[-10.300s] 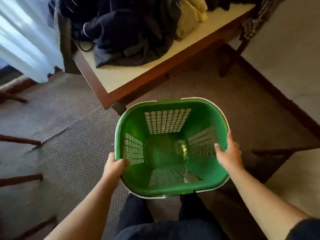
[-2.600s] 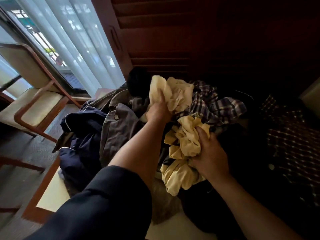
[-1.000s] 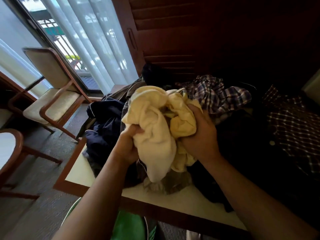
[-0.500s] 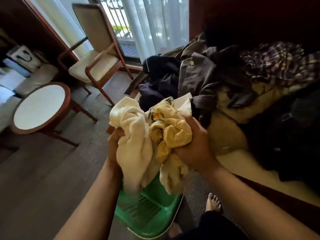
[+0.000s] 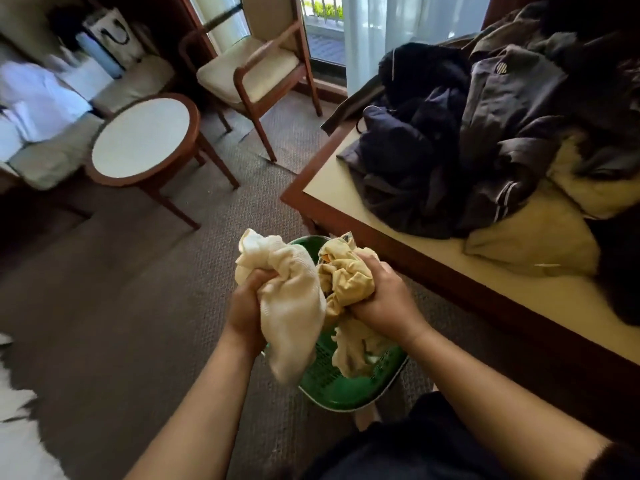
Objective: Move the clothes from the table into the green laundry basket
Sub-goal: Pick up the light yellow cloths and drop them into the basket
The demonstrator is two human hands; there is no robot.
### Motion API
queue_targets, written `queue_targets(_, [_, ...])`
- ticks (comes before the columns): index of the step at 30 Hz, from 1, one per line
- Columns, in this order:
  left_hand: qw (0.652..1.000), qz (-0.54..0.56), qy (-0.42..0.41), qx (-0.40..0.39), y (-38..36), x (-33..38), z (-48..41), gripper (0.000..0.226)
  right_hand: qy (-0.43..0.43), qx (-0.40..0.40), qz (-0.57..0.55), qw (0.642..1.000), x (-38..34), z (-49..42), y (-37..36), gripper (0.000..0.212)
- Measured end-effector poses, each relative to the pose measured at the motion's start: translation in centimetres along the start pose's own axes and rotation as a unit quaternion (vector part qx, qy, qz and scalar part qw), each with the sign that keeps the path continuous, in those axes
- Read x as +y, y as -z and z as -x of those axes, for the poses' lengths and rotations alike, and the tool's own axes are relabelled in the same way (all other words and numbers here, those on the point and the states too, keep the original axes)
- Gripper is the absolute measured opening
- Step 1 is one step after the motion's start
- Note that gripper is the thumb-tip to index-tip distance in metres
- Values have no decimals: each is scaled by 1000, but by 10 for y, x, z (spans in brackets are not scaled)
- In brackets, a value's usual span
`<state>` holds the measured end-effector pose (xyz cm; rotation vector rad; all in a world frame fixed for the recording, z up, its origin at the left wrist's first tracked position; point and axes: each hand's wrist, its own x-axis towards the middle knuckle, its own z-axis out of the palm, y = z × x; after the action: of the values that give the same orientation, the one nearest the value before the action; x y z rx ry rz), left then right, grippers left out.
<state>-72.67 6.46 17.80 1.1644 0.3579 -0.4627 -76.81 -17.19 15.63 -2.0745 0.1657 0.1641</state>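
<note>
The green laundry basket point(image 5: 349, 386) stands on the carpet beside the table's near edge, mostly hidden behind the cloth I hold. My left hand point(image 5: 247, 303) grips a cream knitted cloth point(image 5: 291, 306) that hangs over the basket. My right hand point(image 5: 384, 299) clutches a crumpled yellow garment point(image 5: 341, 275) whose lower end reaches into the basket. On the table point(image 5: 346, 188) lies a heap of dark clothes point(image 5: 460, 133) with a pale yellow piece point(image 5: 530, 237) at its near side.
A round side table point(image 5: 138, 136) with a white top stands on the carpet to the left. Behind it is a wooden armchair point(image 5: 256, 64) by the curtained window. More cushioned seating sits at the far left.
Both hands have carried the cream and yellow cloths down from table height to just over the basket. The view has tilted down towards the floor.
</note>
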Motion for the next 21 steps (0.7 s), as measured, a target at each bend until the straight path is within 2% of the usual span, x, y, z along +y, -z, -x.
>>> queue_targets(3, [997,28,13,67,16,-10,1,37,-20,-20,33,999,15,-2,-18,88])
queue_targets(7, [992,42,0,119,27,-18,3,41,-58,-77,42,994,25,-3,-31,96])
queue_targets(12, [987,12,16,160,21,-26,8,45,-77,-130,109,983,25,-5,-35,75])
queue_targets(16, [987,9,23,161,12,-34,3,62,-60,-141,126,980,22,-4,-30,66])
queue_targets(21, [987,-3,28,160,-1,-43,-8,52,-28,-154,104,982,18,0,-21,66])
